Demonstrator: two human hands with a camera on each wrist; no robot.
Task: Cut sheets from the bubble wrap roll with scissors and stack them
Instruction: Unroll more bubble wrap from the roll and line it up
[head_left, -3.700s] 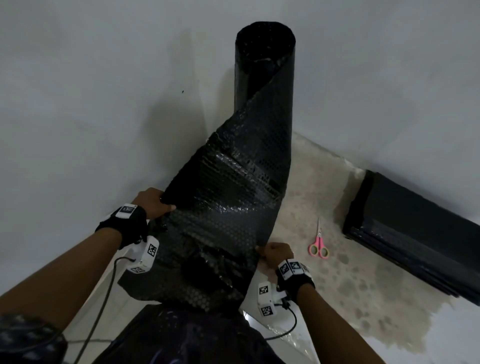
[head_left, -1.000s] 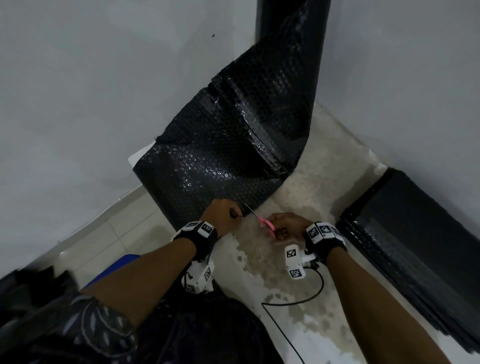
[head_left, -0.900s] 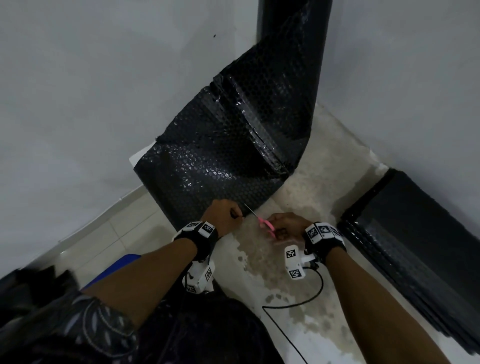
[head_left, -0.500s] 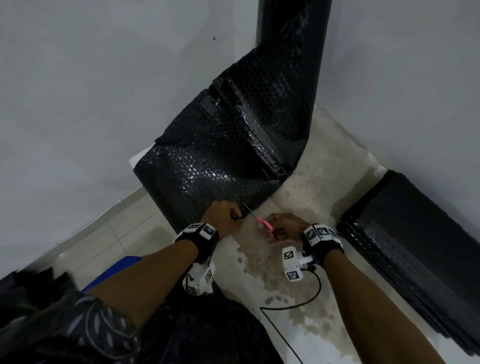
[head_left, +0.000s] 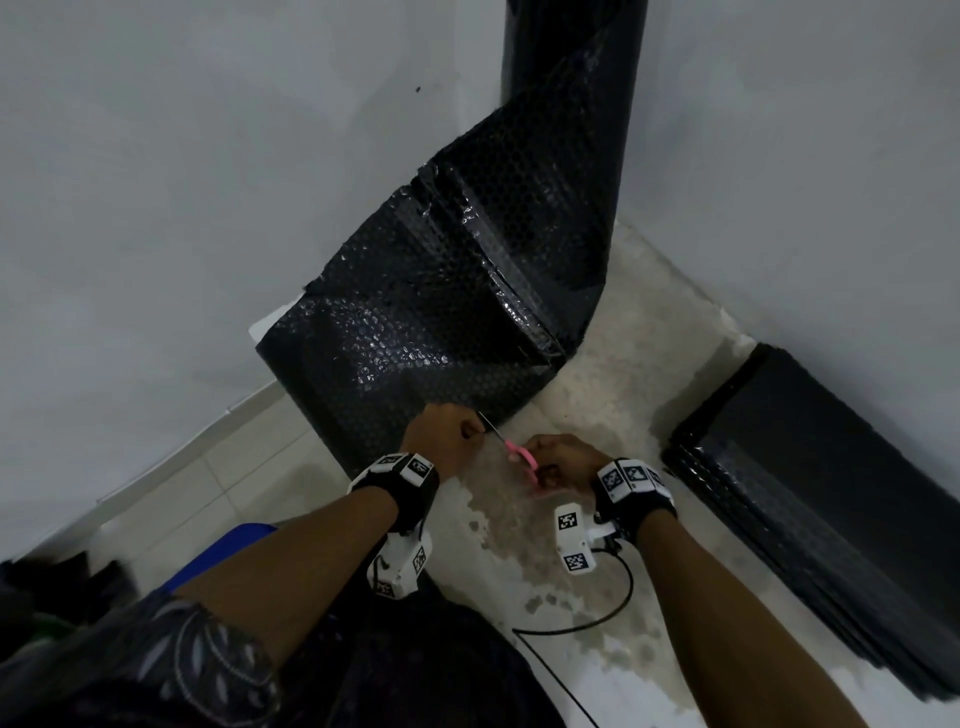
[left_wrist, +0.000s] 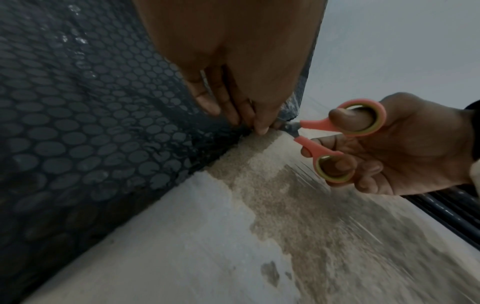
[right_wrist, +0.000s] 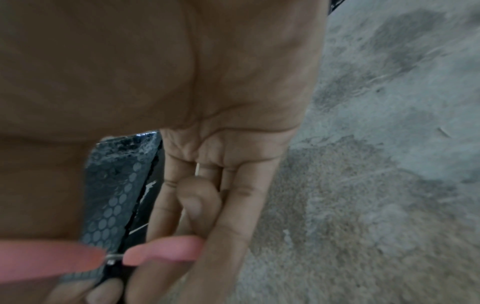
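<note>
A: Grey walls meet in a corner, and the floor (head_left: 613, 332) below is worn and blotchy down the middle, pale at the edges. What's standing in that corner?

B: It's the roll (head_left: 571, 93), black bubble wrap, upright against the wall. Its loose sheet (head_left: 415, 332) sweeps down and left to the floor, creased across the middle.

A: And the hands?

B: Both are low at the sheet's near edge. The left hand (head_left: 441, 436) has its fingers (left_wrist: 233, 107) bunched, pinching that edge right down at floor level. The right hand (head_left: 563, 460) grips the pink scissors (head_left: 519, 454), thumb through one loop, fingers through the other.

A: Blades open?

B: The handles are spread a little, and the blades sit right at the left fingertips. They're mostly hidden behind the fingers, so I can't say how far in they are.

A: Anything else around?

B: To the right, a stack (head_left: 831, 493) of flat black sheets lies along the wall, well apart from the hands. A black cable (head_left: 618, 608) loops from the right wrist across the floor. At bottom left there's a bit of something blue (head_left: 244, 535) and dark clutter I can't make out. Both wrists wear black bands with white marker blocks.
</note>
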